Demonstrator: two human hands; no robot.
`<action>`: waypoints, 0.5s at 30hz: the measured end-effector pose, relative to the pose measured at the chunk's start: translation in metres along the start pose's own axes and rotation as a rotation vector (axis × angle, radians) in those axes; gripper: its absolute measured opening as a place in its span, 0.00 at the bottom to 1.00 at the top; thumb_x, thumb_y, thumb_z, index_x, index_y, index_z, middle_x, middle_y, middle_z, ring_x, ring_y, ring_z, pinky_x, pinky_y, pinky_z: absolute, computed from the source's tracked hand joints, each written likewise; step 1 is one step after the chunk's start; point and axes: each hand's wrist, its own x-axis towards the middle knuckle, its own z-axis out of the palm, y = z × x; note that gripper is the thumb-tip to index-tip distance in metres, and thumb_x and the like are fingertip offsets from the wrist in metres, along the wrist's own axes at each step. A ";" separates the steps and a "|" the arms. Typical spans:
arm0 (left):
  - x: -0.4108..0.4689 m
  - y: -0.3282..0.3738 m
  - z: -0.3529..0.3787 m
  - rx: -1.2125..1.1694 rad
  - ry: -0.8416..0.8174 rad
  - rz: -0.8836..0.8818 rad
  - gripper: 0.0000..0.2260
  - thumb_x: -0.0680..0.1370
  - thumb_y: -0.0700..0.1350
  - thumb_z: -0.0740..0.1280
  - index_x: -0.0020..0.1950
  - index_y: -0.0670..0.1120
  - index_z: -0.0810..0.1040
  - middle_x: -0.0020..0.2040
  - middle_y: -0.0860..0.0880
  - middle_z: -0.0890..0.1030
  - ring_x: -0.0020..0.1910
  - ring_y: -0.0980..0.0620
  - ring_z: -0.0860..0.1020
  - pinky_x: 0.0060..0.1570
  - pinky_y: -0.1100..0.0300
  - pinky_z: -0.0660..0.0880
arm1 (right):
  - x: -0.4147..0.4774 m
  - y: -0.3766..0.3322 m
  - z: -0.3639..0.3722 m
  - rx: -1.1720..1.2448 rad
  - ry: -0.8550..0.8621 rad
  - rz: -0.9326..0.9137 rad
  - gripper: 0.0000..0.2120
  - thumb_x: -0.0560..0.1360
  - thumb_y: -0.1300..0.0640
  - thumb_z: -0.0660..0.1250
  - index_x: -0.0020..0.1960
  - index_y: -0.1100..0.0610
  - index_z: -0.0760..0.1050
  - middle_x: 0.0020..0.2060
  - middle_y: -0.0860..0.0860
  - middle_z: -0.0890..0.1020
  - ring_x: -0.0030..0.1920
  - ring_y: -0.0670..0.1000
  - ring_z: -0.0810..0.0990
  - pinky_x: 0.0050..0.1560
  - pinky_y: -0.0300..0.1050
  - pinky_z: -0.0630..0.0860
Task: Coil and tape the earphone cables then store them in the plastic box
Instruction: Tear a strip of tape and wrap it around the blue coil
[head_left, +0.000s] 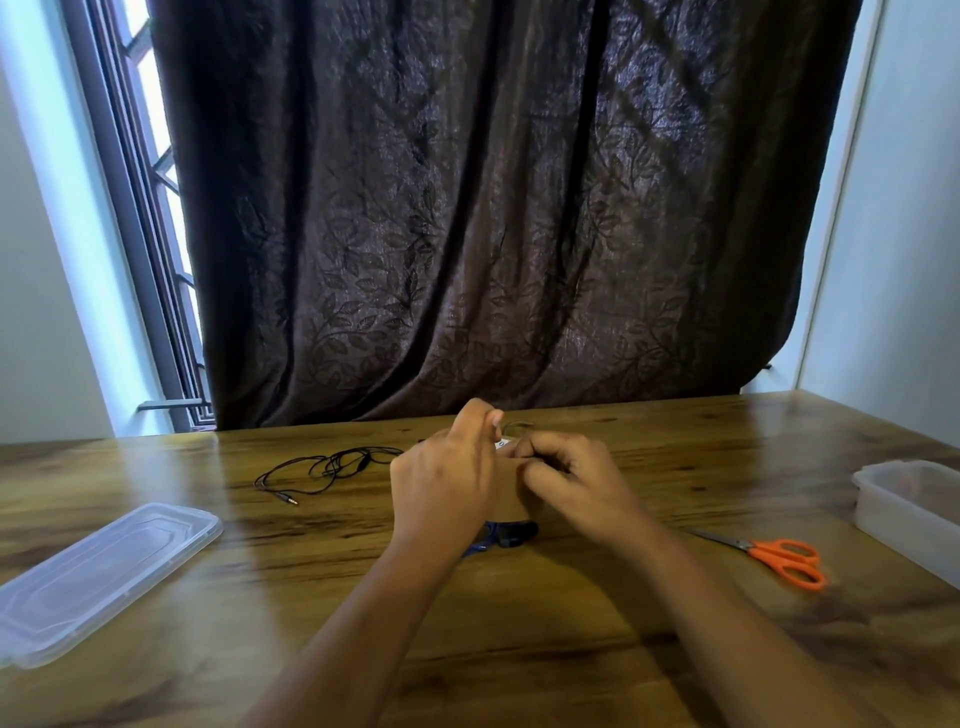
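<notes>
My left hand (447, 478) and my right hand (566, 478) meet above the middle of the wooden table (467, 649). Their fingers close together on a small coil of thin cable (514, 427) with a white bit of tape (503, 443); most of it is hidden by the fingers. A loose black earphone cable (332, 465) with its jack plug lies on the table to the left of my hands. A blue and black earphone bundle (506, 535) lies under my wrists. The clear plastic box (914, 509) stands at the right edge.
The box's clear lid (98, 577) lies flat at the front left. Orange-handled scissors (774, 558) lie to the right of my right forearm, close to the box. A dark curtain (493, 208) hangs behind the table's far edge, with a window at the left.
</notes>
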 end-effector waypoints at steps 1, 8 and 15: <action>0.000 0.000 0.000 0.000 -0.003 -0.001 0.15 0.81 0.52 0.51 0.43 0.49 0.73 0.23 0.56 0.67 0.19 0.58 0.68 0.20 0.65 0.61 | 0.000 0.000 0.000 -0.003 -0.003 0.002 0.09 0.69 0.57 0.60 0.37 0.48 0.77 0.39 0.54 0.84 0.38 0.47 0.80 0.35 0.30 0.70; 0.000 0.001 -0.002 -0.021 0.005 -0.022 0.16 0.81 0.52 0.50 0.44 0.49 0.74 0.22 0.57 0.65 0.19 0.58 0.67 0.20 0.62 0.64 | 0.001 0.005 -0.003 0.012 -0.015 0.026 0.13 0.68 0.59 0.57 0.36 0.45 0.77 0.46 0.46 0.84 0.45 0.40 0.80 0.40 0.30 0.71; 0.000 0.000 -0.002 -0.033 -0.009 -0.025 0.17 0.81 0.53 0.50 0.44 0.49 0.74 0.23 0.55 0.70 0.20 0.56 0.70 0.21 0.58 0.68 | -0.001 0.001 -0.001 0.029 -0.004 0.012 0.08 0.72 0.54 0.64 0.35 0.48 0.76 0.34 0.45 0.82 0.35 0.41 0.78 0.36 0.34 0.72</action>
